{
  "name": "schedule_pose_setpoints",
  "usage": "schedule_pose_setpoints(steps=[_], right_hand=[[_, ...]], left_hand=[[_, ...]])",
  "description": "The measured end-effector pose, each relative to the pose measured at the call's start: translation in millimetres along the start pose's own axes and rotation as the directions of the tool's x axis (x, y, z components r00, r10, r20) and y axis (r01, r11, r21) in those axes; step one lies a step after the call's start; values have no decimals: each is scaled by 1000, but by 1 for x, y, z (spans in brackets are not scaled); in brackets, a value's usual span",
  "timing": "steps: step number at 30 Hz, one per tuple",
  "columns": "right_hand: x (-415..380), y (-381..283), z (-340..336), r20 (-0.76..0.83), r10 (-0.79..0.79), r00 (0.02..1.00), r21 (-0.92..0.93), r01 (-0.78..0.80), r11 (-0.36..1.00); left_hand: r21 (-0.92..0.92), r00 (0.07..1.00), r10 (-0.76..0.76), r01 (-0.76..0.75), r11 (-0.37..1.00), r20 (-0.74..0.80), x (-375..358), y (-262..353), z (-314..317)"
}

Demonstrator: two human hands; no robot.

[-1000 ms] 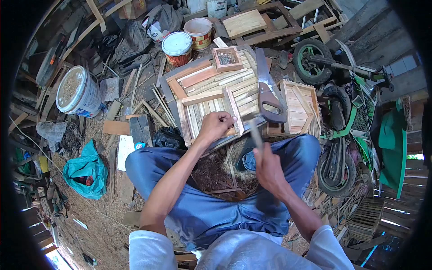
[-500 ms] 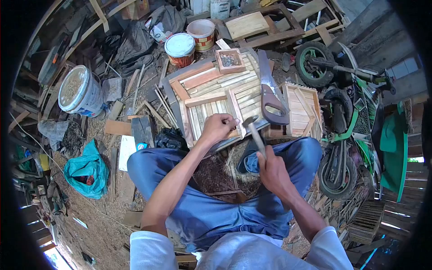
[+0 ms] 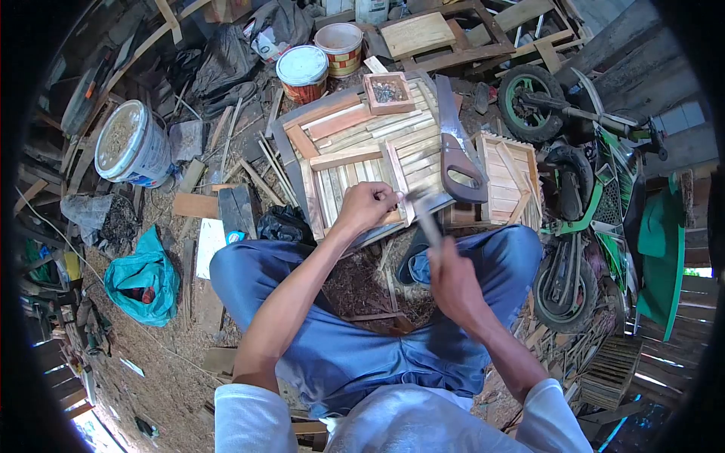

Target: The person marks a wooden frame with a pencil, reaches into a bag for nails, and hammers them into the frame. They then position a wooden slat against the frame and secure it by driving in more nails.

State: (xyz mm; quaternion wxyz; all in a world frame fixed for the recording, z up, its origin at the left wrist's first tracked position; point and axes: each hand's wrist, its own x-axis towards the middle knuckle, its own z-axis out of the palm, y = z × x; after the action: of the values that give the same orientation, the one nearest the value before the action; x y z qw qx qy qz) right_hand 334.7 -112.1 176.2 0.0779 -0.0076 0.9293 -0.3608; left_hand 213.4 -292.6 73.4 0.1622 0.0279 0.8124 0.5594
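My left hand (image 3: 368,205) rests at the near corner of a small wooden frame (image 3: 345,159), thumb and finger pinched together. Whatever is between those fingertips is too small to make out. My right hand (image 3: 455,281) is wrapped round the handle of a hammer (image 3: 430,229), which is smeared by motion, its head close to the frame's corner and my left fingertips. The frame lies on a slatted wooden panel (image 3: 419,155) in front of my knees. A handsaw (image 3: 458,166) lies along the panel's right side, and a wooden box of nails (image 3: 389,92) sits at its far edge.
A second slatted wooden piece (image 3: 507,177) stands right of the saw, near a green motorbike (image 3: 596,204). Buckets (image 3: 302,73) stand beyond the panel; another bucket (image 3: 124,143) and a teal sack (image 3: 142,279) are at left. Wood scraps and shavings cover the ground.
The hammer and my right hand have shifted slightly and are now blurred, with the head nearer the frame's corner. My left hand keeps its pinch at the same corner.
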Motion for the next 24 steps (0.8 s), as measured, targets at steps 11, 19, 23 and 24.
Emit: schedule_pose_setpoints(steps=[11, 19, 23, 24], right_hand=[[-4, 19, 7, 129, 56, 990, -124, -40, 991], [-3, -21, -14, -111, 9, 994, 141, 7, 990], [-3, 17, 11, 131, 3, 991, -100, 10, 995], [-1, 10, 5, 108, -6, 994, -76, 14, 997]], left_hand=[[29, 1000, -21, 21, 999, -16, 2, 0, 1], [-20, 1000, -2, 2, 1000, -1, 0, -2, 3], [22, 998, -58, 58, 998, 7, 2, 3, -1], [12, 997, -77, 76, 997, 3, 0, 5, 0]])
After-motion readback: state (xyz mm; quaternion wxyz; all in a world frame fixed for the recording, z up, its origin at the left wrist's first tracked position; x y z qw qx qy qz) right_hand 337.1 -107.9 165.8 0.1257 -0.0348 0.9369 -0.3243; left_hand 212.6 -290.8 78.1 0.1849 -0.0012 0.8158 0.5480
